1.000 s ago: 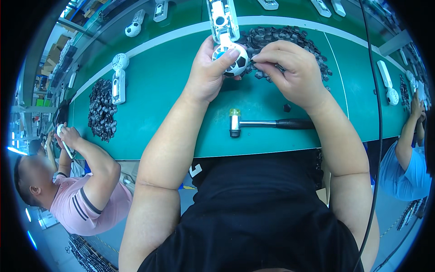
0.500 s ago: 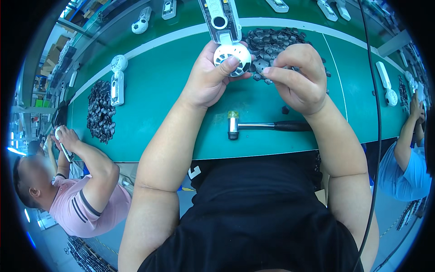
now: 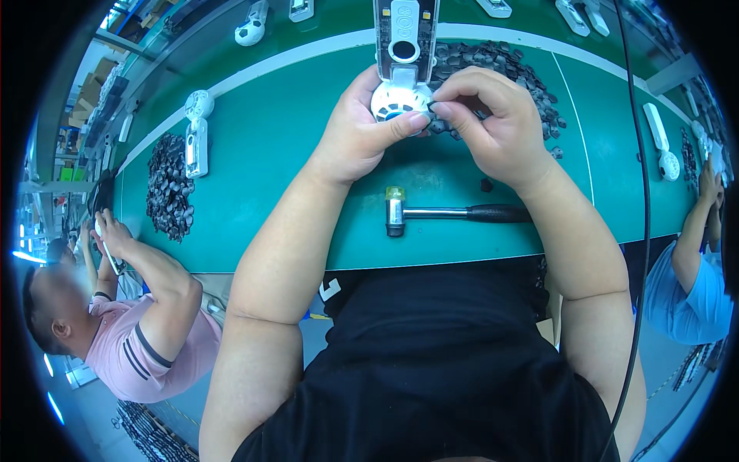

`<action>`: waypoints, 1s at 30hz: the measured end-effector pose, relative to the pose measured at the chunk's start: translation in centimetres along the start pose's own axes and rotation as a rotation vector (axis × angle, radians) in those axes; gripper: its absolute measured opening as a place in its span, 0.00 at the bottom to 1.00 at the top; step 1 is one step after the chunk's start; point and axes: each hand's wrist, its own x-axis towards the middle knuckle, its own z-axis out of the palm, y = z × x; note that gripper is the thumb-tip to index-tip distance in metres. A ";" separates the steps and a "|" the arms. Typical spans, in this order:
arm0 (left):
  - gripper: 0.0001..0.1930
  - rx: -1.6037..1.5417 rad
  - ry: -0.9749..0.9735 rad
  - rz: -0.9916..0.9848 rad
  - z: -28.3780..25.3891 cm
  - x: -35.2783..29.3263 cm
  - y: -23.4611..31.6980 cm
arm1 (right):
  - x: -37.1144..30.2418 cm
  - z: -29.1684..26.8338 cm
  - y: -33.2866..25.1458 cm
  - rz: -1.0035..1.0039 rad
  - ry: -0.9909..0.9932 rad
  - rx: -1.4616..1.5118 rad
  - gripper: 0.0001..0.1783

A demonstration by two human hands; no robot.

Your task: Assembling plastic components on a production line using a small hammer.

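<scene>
My left hand is closed around the white football-patterned ball end of a handheld device, its thumb lying across the near side. The device's clear-cased body points away from me, with a white strip and a dark round ring. My right hand pinches a small black piece against the right side of the ball; fingertips hide most of it. Behind that hand lies a heap of flat black pieces. A mallet with a yellow face and a black face lies nearer me.
Left on the green table are another heap of black pieces and a ball-headed device. Similar devices lie along the far strip, one more at right. A black cable hangs at right. People work on both sides.
My right hand has moved left and brought the black piece up to the ball. The device has shifted slightly right and turned, and my left thumb sits lower on it.
</scene>
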 end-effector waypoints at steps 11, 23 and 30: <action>0.28 0.028 0.047 0.016 1.0 0.0 0.0 | -0.3 0.7 0.3 0.347 -0.084 0.107 0.09; 0.28 -0.071 0.119 0.033 -0.4 0.4 -0.2 | -1.6 -1.3 -2.8 0.023 -0.624 -0.317 0.16; 0.27 -0.259 0.169 0.030 -1.0 0.1 0.4 | -2.9 -2.1 -5.0 0.075 -0.878 -0.272 0.13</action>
